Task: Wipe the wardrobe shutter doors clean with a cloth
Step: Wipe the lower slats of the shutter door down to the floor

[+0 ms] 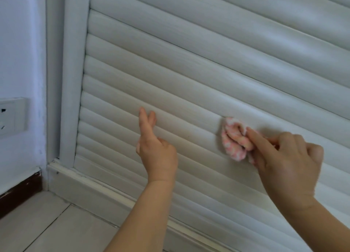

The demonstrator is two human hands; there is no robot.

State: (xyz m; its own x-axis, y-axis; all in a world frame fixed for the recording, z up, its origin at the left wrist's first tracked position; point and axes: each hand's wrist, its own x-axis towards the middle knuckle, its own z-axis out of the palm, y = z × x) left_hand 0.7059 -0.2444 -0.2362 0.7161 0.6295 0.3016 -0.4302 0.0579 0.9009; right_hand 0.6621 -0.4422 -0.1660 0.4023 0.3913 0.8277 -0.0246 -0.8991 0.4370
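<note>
Right hand (284, 160) pinching pink cloth (234, 138) (bunched) against shutter door (189, 62), left hand (155, 147) fingers straight

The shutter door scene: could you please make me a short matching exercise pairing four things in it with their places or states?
Things:
1. cloth
2. left hand
3. socket
4. floor

Places or states:
A. on the wall, left of the door
B. two fingers straight, at the slats
C. tiled, under the door
D. bunched, held by the right hand

Pairs: 1-D, 2-B, 3-A, 4-C
</note>
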